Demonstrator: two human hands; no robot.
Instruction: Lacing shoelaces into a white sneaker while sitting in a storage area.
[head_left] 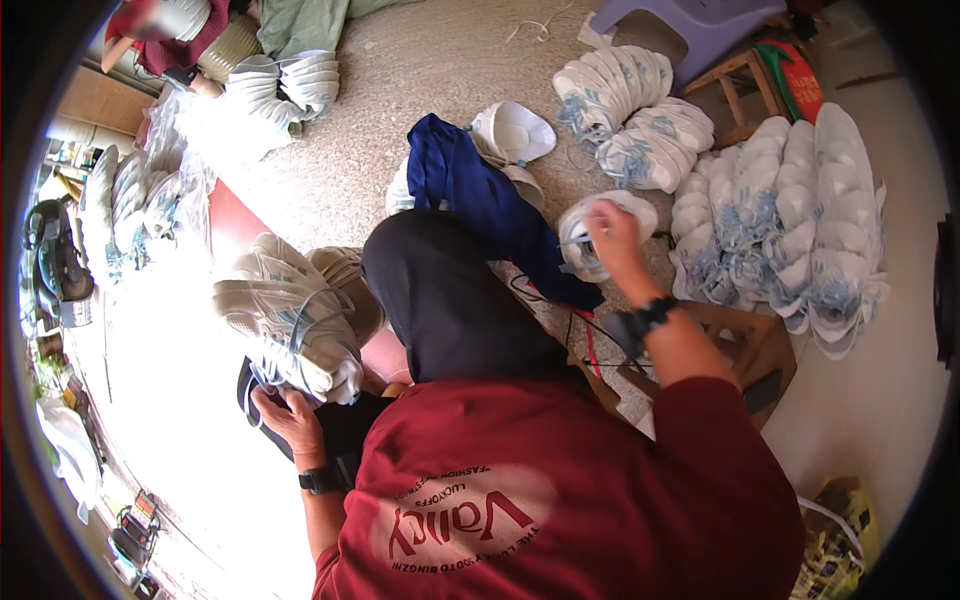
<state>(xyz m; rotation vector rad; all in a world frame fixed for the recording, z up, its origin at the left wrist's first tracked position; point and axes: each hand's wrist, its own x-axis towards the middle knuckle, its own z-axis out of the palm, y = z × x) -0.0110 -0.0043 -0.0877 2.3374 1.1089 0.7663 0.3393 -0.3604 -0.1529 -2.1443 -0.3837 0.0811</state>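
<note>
My left hand is closed at the lower end of a nested stack of white and beige shoe uppers. A pale blue lace loops up over that stack. The stack leans beside my black-clad knee, against a second beige piece. On the other side, my right hand is closed at the rim of a round white piece, which looks like another shoe upper, with a pale blue strip by the fingers. Just past my knee, a navy cloth lies over further white pieces, one of them an open cup shape.
Long nested stacks of white uppers with blue laces stand at the right, by a wooden stool. Two shorter bundles lie near a purple plastic stool. Another person is at the upper left, by further stacks.
</note>
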